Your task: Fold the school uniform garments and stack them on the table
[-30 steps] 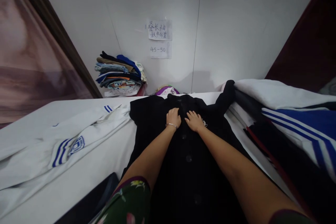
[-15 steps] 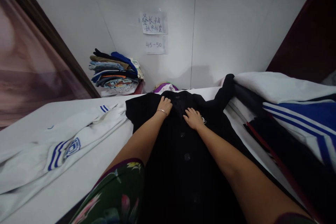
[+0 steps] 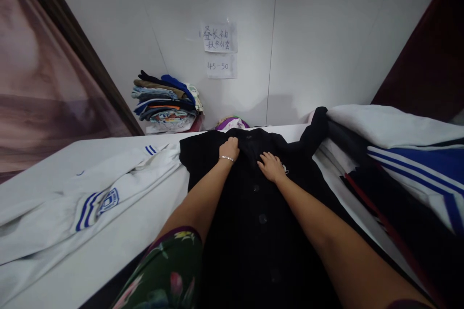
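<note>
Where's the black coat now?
In the head view, the coat lies centrally on the table, under the left hand and right hand, between white clothing at left and a clothes pile at right.

Wall [image 3: 326,34], pale, crossed by thin dark seams. Two sheets are fixed to it, one above the other: the upper sheet [image 3: 221,37] bears handwritten characters, the lower sheet [image 3: 222,66] the figures "45-50". Below and to the left, a stack [image 3: 168,101] of folded clothes, blue uppermost, stands near the wall; beside it, a low purple and white bundle [image 3: 232,123]. On the white table [image 3: 97,147], left, lies a white garment [image 3: 54,217] with blue stripes and a blue badge. Right: a heap [image 3: 406,123] of white, blue and dark clothes. Far left: a pinkish curtain [image 3: 43,58].
</note>
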`<action>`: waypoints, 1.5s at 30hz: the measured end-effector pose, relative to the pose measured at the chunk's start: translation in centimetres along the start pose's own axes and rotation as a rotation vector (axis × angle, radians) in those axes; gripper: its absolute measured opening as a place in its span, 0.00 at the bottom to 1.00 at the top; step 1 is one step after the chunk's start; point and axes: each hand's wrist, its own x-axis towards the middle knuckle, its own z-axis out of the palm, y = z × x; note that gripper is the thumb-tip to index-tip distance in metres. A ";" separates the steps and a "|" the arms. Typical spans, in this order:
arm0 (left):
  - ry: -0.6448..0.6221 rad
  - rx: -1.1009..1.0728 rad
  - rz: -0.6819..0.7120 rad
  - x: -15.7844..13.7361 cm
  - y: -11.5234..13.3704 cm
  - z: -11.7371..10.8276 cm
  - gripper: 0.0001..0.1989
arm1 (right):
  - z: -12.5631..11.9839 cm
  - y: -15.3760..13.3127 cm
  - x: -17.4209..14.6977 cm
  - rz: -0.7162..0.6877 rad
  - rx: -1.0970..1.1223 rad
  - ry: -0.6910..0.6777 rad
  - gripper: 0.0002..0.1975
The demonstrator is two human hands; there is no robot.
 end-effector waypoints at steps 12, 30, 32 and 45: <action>0.100 -0.056 0.120 -2.1 0.9 0.4 0.19 | -0.1 0.0 0.1 0.004 0.042 -0.005 0.25; -0.154 -0.215 0.075 -3.7 1.4 3.8 0.29 | -8.6 5.5 -0.3 0.112 0.109 0.288 0.24; -0.150 -0.213 0.077 -3.7 1.4 3.9 0.30 | -10.9 8.1 -0.5 0.262 0.107 0.454 0.27; -0.173 -0.234 0.084 -4.0 1.4 3.8 0.33 | -12.9 13.4 4.2 0.631 0.806 0.625 0.38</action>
